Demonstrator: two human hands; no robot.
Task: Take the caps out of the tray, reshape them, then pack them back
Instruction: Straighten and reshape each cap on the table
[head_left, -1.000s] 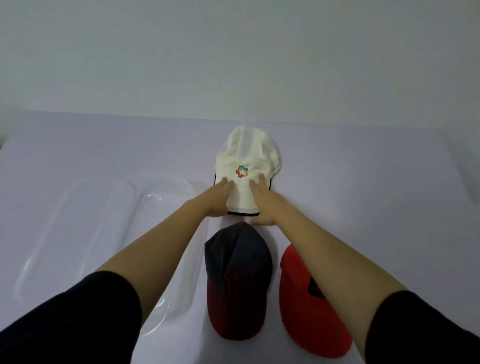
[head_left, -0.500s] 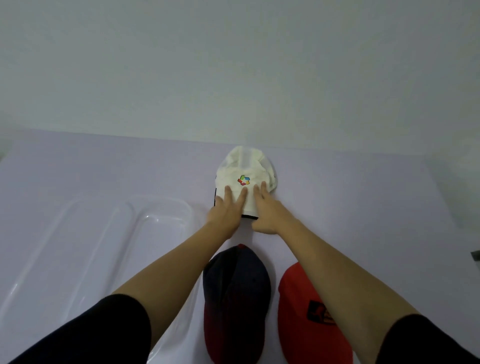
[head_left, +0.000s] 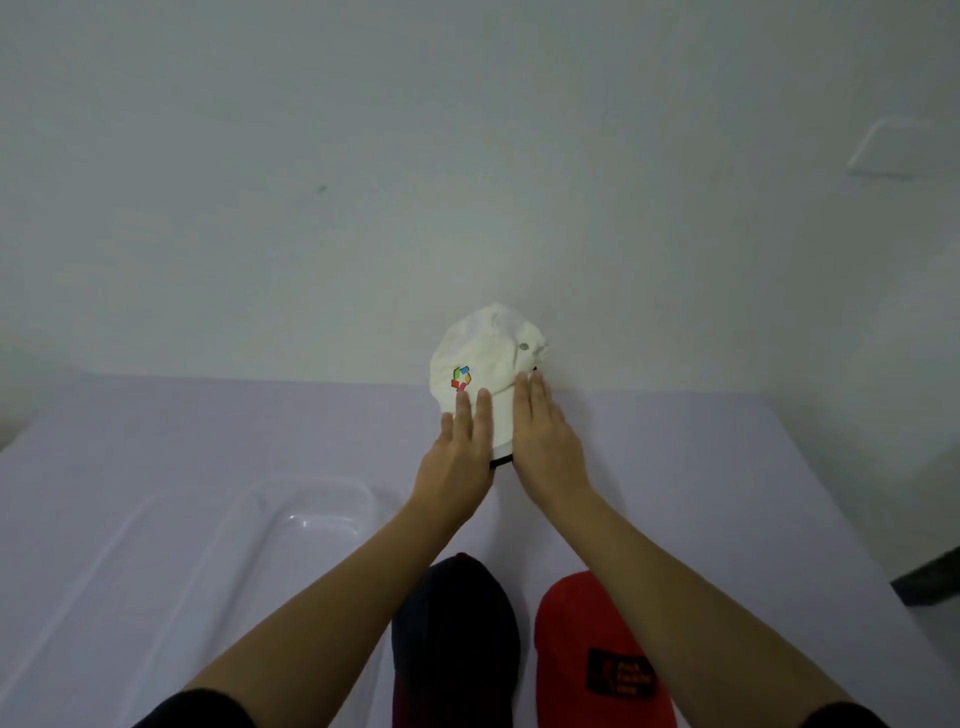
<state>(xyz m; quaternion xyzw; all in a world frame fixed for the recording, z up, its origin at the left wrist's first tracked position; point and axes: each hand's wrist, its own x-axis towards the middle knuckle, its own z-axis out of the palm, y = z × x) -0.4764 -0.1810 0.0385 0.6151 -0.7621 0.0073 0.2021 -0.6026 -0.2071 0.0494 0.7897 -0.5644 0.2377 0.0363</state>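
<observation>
A white cap (head_left: 485, 358) with a colourful logo sits at the far side of the table, its crown raised toward the wall. My left hand (head_left: 460, 457) lies over the left half of its brim, fingers straight and reaching up to the logo. My right hand (head_left: 545, 447) covers the right half, and both thumbs are hidden under the brim. A strip of the brim's black edge shows between the hands. Nearer to me a dark navy-and-red cap (head_left: 457, 639) lies under my left forearm and a red cap (head_left: 587, 639) with a black patch under my right.
A clear plastic tray (head_left: 234, 525) with long compartments lies on the lilac table (head_left: 701, 467) at the left, with nothing in it. The white wall rises right behind the white cap. A dark object (head_left: 930, 582) sits past the table's right edge.
The white cap has gone farther from me, toward the wall, and its crown has risen and turned to the right. Both hands have slid further over the brim. The view has tilted upward.
</observation>
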